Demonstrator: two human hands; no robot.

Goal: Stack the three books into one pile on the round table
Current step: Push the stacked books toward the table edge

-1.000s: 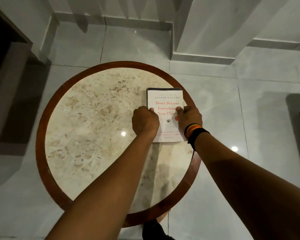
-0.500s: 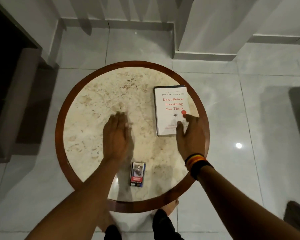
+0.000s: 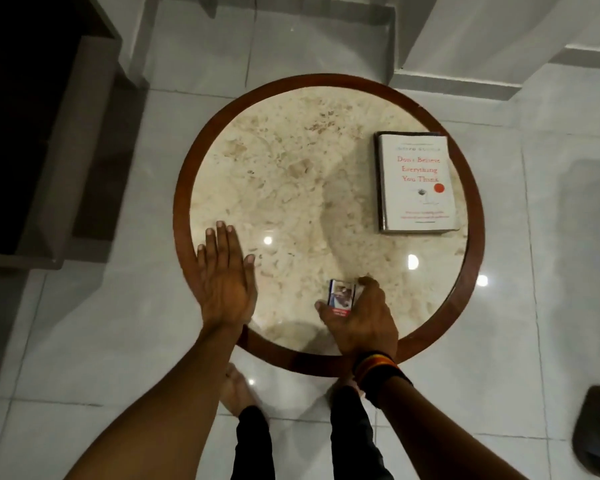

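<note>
Head view: right hand (image 3: 359, 322) curls thumb and fingers round a small packet (image 3: 341, 295) at the round table (image 3: 184, 188)'s near edge; left hand (image 3: 224, 277) lies flat, spread, empty at the near-left rim. The book pile (image 3: 415, 183) sits far-right, long axis running away, nearer the right hand. Half a second ago that hand rested beside the pile.

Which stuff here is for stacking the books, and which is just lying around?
For the job:
book pile
table

Lying about:
small box, with the right hand around it
sandal on the floor
</note>
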